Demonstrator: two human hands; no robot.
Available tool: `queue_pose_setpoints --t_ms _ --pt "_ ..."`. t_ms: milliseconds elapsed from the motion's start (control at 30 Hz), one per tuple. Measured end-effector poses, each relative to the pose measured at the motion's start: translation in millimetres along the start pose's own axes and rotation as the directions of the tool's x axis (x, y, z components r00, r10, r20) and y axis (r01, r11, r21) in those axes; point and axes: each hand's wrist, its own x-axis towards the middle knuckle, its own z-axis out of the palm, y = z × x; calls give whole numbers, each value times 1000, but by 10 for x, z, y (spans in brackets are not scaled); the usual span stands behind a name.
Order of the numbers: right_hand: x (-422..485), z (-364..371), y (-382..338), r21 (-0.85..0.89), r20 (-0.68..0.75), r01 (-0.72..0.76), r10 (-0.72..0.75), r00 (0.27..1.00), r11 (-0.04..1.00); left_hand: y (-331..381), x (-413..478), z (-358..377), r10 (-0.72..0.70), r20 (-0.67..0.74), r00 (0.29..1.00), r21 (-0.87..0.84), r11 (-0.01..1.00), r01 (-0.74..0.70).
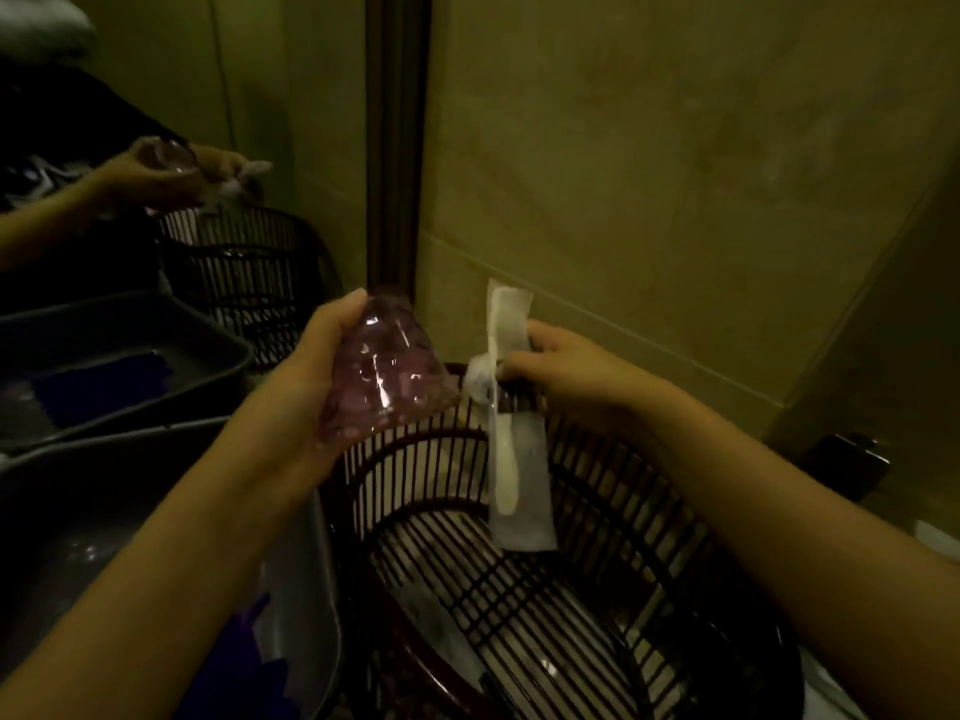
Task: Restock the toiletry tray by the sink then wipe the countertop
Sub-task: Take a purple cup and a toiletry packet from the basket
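Basket (597, 517): dark, slatted, curved walls, nearest the camera. Pale stuff shows through the slats, can't tell what.

Grey tray (311, 589) sits right against the basket's left wall, touching or just beside, can't tell which. Something blue (249, 636) lies in it.

Both forearms reach in over the basket.
- Left hand (306, 387) is above the basket's left rim, fingers and thumb wrapped round a pink faceted glass (387, 371). The glass is tilted, narrow end up, wide end toward the basket.
- Right hand (576, 366) is above the basket's far rim, pinching a clear-and-white sealed packet (519, 491) near its middle. The packet hangs roughly upright, lower end in front of the basket's slats, upper end sticking up past the fingers.
- A long white item is inside the packet. Looks like a toothbrush handle, not sure.
- Glass and packet are near each other, not touching.

Behind the basket on the left is a mirror (260, 96) with a dark vertical frame (397, 148). It reflects a hand with the glass, a basket and a grey tray. Behind and right of the basket is a beige tiled wall (649, 174). Dark fixture (852, 459) right of the basket, too dim to identify.
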Motion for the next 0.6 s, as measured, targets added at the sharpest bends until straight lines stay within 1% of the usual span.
queue_pose_setpoints --t_ms 67,133,200,367,467,600 --pt "-36 93 -192 138 -19 122 -120 993 983 70 -70 -97 68 -29 997 111 992 -64" --pt "-51 238 -343 210 -31 196 -194 981 958 129 -144 -169 131 -83 988 183 976 -114" --pt "-46 428 -444 256 -44 240 -237 971 937 170 -222 -217 180 -138 974 237 961 -144" --pt "-46 903 -625 263 -21 232 -235 972 937 241 -498 -366 319 -247 915 309 921 -238" --pt "-78 1197 -738 240 51 260 -280 959 935 296 -711 -493 390 -294 873 365 890 -275" --pt "-193 1608 -880 199 170 331 -365 915 922 349 -1058 -645 463 -413 784 375 871 -317"
